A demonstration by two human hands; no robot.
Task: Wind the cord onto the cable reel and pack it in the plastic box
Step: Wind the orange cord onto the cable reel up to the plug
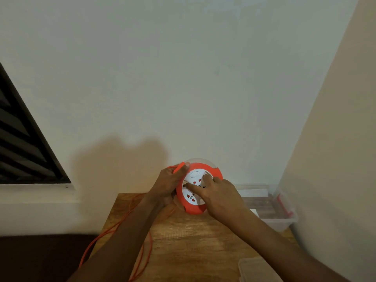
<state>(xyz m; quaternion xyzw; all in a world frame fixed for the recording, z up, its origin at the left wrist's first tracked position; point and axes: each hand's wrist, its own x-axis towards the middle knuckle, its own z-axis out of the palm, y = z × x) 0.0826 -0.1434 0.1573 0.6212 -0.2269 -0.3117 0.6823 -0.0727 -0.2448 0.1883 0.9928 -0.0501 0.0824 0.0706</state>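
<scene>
I see the cable reel [198,188] held up on edge above the far side of the wooden table [193,237], its white socket face turned toward me inside the orange rim. My left hand [169,185] grips the reel's left rim, fingers curled around the edge, and an orange tab or plug end of the cord [114,231] sticks out just above that hand's fingertips; I cannot tell exactly what part it is. My right hand [220,195] lies across the socket face with the fingers stretched forward and pressing on the white centre, the index fingertip near the middle hub. The loose cord trails from under the left hand down over the table's left edge, with loops running along the near left part of the tabletop. The clear plastic box [272,208] sits open on the table to the right of the reel, near the wall corner, with a red latch on its right side. A clear lid [256,269] lies at the near right edge of the table.
</scene>
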